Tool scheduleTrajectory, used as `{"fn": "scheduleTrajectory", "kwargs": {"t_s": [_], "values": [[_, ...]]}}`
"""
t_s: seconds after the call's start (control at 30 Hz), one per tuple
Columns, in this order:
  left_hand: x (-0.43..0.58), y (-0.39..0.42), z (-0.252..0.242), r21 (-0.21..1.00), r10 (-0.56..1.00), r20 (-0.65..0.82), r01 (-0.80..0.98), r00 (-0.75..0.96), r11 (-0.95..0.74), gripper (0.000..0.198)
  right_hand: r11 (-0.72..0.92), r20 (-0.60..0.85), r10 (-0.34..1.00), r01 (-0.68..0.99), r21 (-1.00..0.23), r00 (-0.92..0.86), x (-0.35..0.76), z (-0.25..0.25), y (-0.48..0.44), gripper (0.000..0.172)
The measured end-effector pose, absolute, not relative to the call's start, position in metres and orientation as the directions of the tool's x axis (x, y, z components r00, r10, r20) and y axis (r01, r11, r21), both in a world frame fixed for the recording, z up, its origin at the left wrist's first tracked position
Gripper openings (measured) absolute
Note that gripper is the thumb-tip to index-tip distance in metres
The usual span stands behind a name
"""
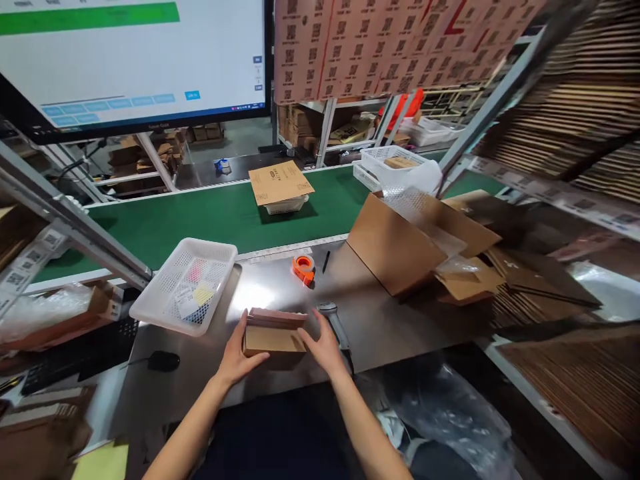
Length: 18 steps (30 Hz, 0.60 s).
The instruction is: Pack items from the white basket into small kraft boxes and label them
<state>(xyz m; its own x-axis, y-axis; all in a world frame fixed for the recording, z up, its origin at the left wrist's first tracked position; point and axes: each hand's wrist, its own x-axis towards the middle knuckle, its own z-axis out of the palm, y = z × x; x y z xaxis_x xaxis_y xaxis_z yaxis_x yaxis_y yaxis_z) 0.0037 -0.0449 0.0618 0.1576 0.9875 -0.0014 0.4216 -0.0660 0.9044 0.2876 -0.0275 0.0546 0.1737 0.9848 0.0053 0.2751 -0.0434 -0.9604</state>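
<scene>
Low in the frame's centre, a small box sits on the steel table, grasped at its ends by the left hand and right hand. A scanner lies just right; a white basket stands upper left, orange tape above.

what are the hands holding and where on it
A small cardboard box on the steel table, held at its two ends: left hand on the left end, right hand on the right.
</scene>
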Motion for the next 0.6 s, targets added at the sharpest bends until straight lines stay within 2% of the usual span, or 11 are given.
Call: {"fn": "scheduleTrajectory", "kwargs": {"t_s": [0.07,0.1,0.17,0.23,0.43,0.5,0.6], "values": [[0.016,-0.045,0.064,0.864,0.986,-0.035,0.501,0.163,-0.052,0.124,0.204,0.300,0.942,0.455,-0.867,0.149,0.282,0.071,-0.019,0.045],[0.022,-0.046,0.065,0.847,0.983,-0.045,0.528,0.177,-0.057,0.122,0.310,0.401,0.913,0.503,-0.807,0.081,0.277,0.078,-0.015,0.035],[0.033,-0.047,0.067,0.828,0.975,-0.059,0.556,0.215,-0.073,0.117,0.444,0.512,0.858,0.553,-0.705,-0.038,0.265,0.091,-0.009,0.025],[0.044,-0.048,0.070,0.823,0.970,-0.076,0.563,0.232,-0.070,0.115,0.484,0.556,0.829,0.577,-0.658,-0.061,0.254,0.098,-0.006,0.022],[0.063,-0.052,0.074,0.835,0.962,-0.077,0.545,0.261,-0.081,0.111,0.468,0.601,0.798,0.575,-0.671,0.051,0.254,0.098,-0.010,0.023],[0.068,-0.053,0.068,0.851,0.958,-0.078,0.519,0.276,-0.081,0.113,0.487,0.615,0.788,0.579,-0.653,0.030,0.261,0.096,-0.011,0.021],[0.072,-0.048,0.054,0.907,0.959,-0.094,0.420,0.266,-0.027,0.112,0.564,0.644,0.759,0.587,-0.581,-0.092,0.275,0.086,-0.018,0.016]]}}
